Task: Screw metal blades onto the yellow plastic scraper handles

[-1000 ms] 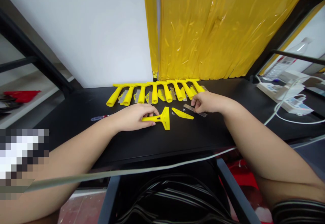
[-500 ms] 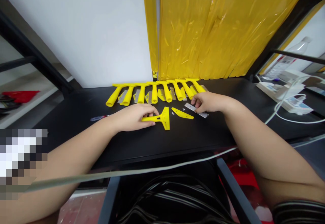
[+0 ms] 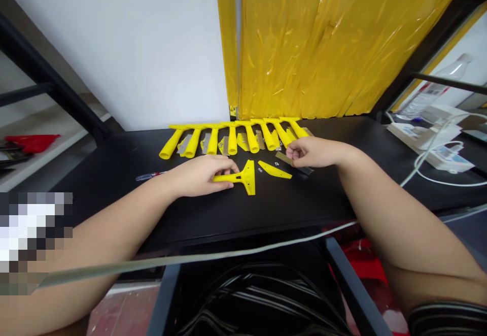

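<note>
My left hand [image 3: 215,174] is closed around the handle of a yellow scraper body [image 3: 248,177], whose wide head points right over the black table. In the pinched fingers of my right hand [image 3: 310,152] is a flat metal blade [image 3: 284,159], its middle hidden by the fingertips. Between the two hands lies a loose yellow cover plate [image 3: 274,170] with small holes. Small metal fasteners [image 3: 260,170] rest beside it. Behind my hands stretches a row of yellow scraper handles [image 3: 232,140], with metal blades [image 3: 206,143] and yellow plates between them.
A screwdriver [image 3: 150,176] lies left of my left forearm. White power strips with cables [image 3: 437,150] and a plastic bottle [image 3: 433,87] are at the right. A pale cord [image 3: 228,253] crosses in front of the black table [image 3: 213,219]. Yellow plastic sheeting [image 3: 304,46] hangs behind.
The blade in my right hand has tilted, turning from bright silver to darker and brownish. My left hand and the scraper body stay in place.
</note>
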`<move>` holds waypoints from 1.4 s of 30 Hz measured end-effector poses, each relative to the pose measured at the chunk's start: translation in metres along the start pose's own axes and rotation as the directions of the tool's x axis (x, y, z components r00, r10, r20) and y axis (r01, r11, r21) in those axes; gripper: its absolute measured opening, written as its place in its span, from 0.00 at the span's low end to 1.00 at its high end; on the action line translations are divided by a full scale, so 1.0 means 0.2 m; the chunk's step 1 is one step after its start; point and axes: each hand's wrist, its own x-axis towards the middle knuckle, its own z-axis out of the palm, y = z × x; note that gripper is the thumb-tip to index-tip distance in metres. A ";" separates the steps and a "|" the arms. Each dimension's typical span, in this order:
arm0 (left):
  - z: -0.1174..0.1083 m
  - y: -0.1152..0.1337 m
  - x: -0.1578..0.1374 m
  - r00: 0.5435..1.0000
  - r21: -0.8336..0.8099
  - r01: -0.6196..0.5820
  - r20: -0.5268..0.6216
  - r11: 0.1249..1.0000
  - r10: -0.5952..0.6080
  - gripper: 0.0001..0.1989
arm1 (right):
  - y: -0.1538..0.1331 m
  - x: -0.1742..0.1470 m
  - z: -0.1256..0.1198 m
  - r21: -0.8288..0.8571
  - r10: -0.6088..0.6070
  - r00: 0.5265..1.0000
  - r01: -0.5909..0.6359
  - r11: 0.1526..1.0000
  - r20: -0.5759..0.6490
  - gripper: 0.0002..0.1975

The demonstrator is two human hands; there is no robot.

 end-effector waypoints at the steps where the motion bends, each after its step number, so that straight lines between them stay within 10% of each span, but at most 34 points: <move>1: 0.00 0.00 0.00 1.000 0.000 -0.007 -0.003 1.000 0.007 0.17 | -0.01 0.00 0.00 0.056 -0.031 0.999 0.033 0.998 -0.024 0.05; 6: 0.00 0.00 0.00 1.000 -0.006 -0.013 -0.023 1.000 0.013 0.17 | -0.07 0.00 0.06 0.377 -0.133 0.989 0.147 0.914 -0.062 0.06; 14: 0.00 0.01 0.00 0.998 0.000 -0.036 -0.050 0.999 0.036 0.16 | -0.06 0.05 0.12 0.430 -0.411 0.907 0.409 0.805 -0.095 0.15; 22: 0.00 0.01 0.00 0.997 0.004 -0.045 -0.059 0.999 0.045 0.14 | -0.06 0.05 0.10 0.696 -0.332 0.923 0.370 0.615 -0.196 0.18; 29: 0.00 0.01 0.00 0.998 0.012 -0.026 -0.055 1.000 0.026 0.15 | 0.00 0.01 -0.01 0.825 -0.024 0.923 0.354 0.440 -0.383 0.23; 42: 0.01 0.04 0.01 0.988 -0.016 -0.051 -0.144 0.999 0.048 0.14 | -0.16 0.10 0.21 0.834 -0.110 0.973 0.232 0.501 -0.205 0.24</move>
